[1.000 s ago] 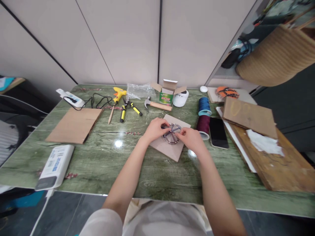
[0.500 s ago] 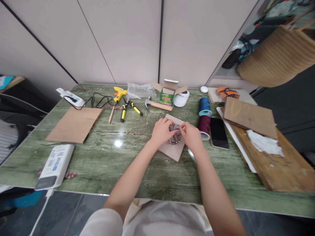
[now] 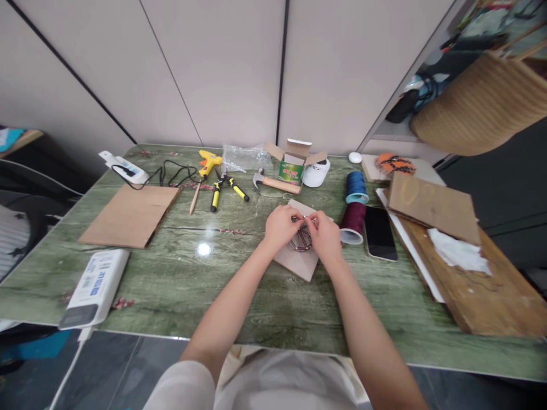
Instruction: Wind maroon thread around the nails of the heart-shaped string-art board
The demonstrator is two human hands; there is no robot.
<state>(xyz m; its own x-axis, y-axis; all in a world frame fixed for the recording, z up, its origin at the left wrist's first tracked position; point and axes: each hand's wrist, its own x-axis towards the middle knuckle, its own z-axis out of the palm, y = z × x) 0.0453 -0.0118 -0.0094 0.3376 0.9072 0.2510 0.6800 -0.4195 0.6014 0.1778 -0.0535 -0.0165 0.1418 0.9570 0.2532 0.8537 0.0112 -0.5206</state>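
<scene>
A small wooden board (image 3: 294, 266) lies turned at an angle on the table, with a round web of dark reddish lines (image 3: 301, 241) on it that looks like thread around nails. Both hands meet at the far edge of this web. My left hand (image 3: 282, 225) is closed, thumb and fingers pinched together. Close beside it, my right hand (image 3: 325, 233) is pinched too, its fingertips nearly touching the left ones. Whatever the fingers hold is too small to make out. A maroon thread spool (image 3: 354, 219) lies just right of my right hand, and a blue thread spool (image 3: 356, 185) stands behind it.
Behind the board are a hammer (image 3: 280, 184), an opened green box (image 3: 291, 171) and a white spool (image 3: 317, 173). Pliers (image 3: 216, 196), a yellow glue gun (image 3: 209, 162) and cardboard (image 3: 130, 216) lie left. A phone (image 3: 380, 233) and a wooden plank (image 3: 487, 296) lie right.
My right hand has moved slightly left and its fingertips have come closer to those of my left hand, at the web's far edge. The maroon spool has shifted slightly.
</scene>
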